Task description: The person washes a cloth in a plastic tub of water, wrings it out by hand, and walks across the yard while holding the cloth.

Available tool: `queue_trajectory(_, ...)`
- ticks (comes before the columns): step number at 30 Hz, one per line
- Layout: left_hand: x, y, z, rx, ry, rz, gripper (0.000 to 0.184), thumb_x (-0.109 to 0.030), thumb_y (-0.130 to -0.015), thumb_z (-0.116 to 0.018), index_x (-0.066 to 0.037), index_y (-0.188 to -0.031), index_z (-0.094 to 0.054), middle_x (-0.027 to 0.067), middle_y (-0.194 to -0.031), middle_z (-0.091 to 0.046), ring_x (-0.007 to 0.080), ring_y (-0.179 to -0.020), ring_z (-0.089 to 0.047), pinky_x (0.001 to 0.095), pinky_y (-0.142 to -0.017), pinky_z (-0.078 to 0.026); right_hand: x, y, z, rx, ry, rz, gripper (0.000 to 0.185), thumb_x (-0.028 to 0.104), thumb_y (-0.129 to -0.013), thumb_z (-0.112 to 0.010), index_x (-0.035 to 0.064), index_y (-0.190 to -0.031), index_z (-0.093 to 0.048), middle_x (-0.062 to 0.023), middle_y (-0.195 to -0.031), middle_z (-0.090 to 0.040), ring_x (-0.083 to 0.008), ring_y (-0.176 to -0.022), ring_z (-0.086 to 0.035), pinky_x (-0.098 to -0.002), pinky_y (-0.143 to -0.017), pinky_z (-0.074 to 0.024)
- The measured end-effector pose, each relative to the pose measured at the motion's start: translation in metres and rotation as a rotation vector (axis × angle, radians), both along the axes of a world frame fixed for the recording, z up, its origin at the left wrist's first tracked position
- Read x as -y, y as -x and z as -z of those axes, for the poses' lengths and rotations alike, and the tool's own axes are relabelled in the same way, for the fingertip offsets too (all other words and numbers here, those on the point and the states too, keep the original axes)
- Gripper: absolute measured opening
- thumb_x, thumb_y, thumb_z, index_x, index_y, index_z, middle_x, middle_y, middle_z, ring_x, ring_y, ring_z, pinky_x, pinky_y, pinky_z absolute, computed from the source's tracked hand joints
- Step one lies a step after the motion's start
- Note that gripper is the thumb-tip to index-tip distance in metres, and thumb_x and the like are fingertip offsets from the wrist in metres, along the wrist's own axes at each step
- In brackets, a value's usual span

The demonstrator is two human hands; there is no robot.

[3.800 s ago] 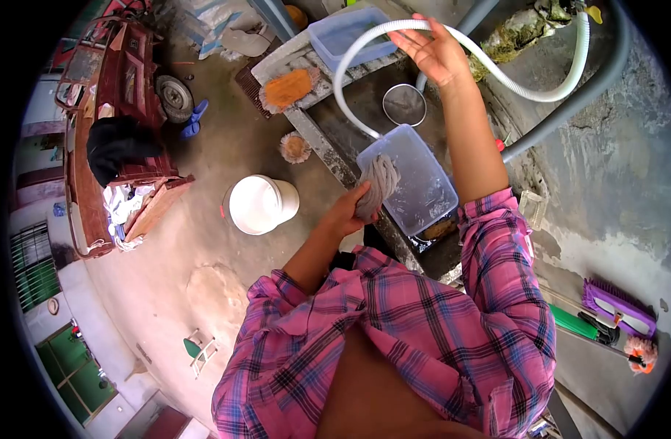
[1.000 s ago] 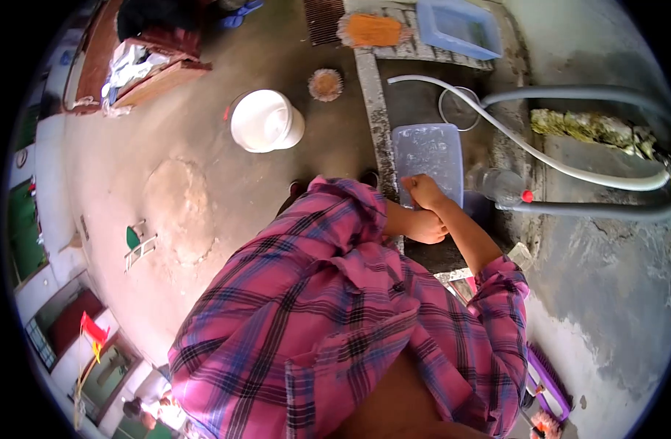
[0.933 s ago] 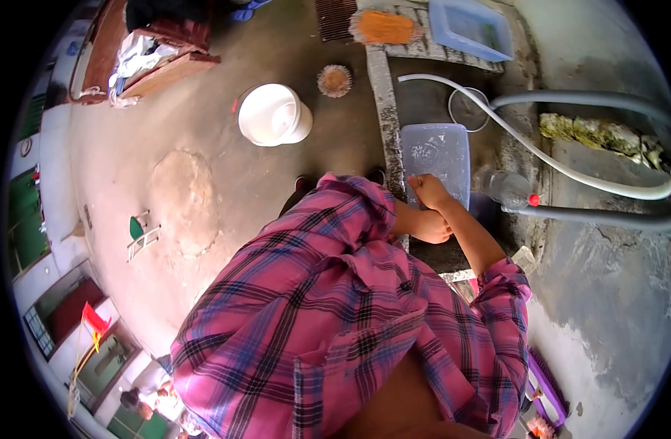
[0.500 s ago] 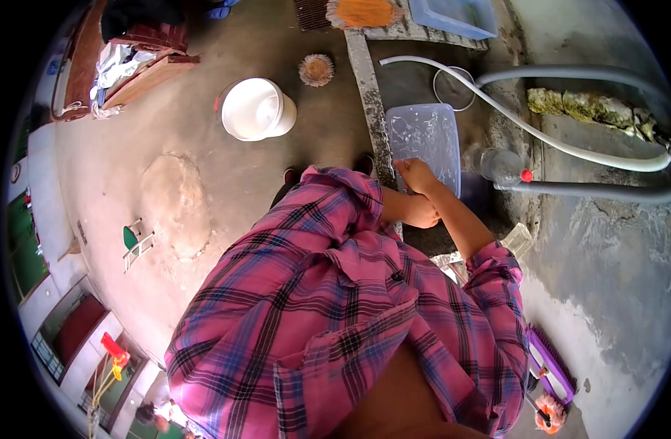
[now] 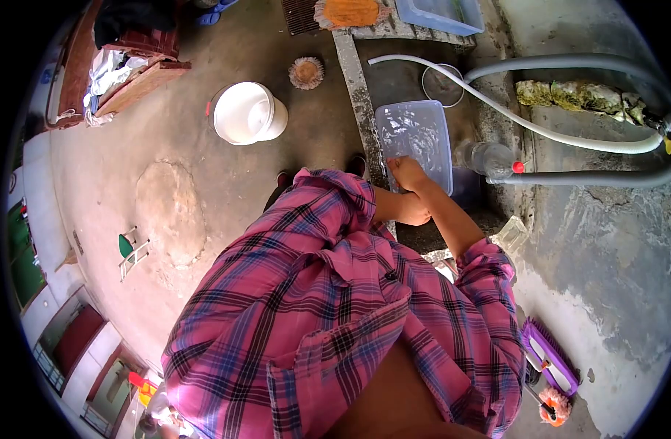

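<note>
A translucent plastic tub [image 5: 439, 139] with whitish, foamy-looking water stands in the concrete trough. My right hand [image 5: 405, 173] is closed at the tub's near left edge, its fingers bent down. I cannot make out what, if anything, is in it. Just below, my left hand [image 5: 413, 210] is closed beside my right wrist and partly behind the right forearm. Its fingertips and anything in them are hidden. Both forearms cross in front of the pink plaid shirt [image 5: 328, 293].
A white bucket [image 5: 266, 121] stands on the floor to the left, near a round brush-like item [image 5: 306, 73]. A white hose [image 5: 540, 128] and a clear bottle [image 5: 490, 161] with a red cap lie right of the tub. A concrete curb [image 5: 359, 88] edges the trough.
The whole view has shifted slightly, so things appear a little further left. My hands keep nearly the same place against the tub, with the right hand still at its edge.
</note>
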State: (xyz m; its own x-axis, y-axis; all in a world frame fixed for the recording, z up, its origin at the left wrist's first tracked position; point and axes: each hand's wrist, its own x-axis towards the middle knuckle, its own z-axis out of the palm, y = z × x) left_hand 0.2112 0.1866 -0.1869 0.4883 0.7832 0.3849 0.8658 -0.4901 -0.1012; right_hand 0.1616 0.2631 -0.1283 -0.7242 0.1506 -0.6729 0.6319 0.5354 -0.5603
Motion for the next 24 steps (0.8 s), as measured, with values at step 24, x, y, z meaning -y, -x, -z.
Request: queue_trajectory(24,0.064,0.123,-0.163,0.692,0.161,-0.045,0.014,-0.015,-0.066,-0.056,-0.004,-0.073,-0.059,0.0131,-0.082,-0.059,0.0319,-0.079,-0.056,0.0407,-0.069,-0.045,-0.063,-0.035,0.024,-0.271,-0.373,0.571,0.018,0.020,-0.081,-0.055,0.0036,-0.084,-0.060,-0.0105,-0.069,-0.055,-0.0202,-0.059,-0.055,-0.0330,-0.057,-0.0461)
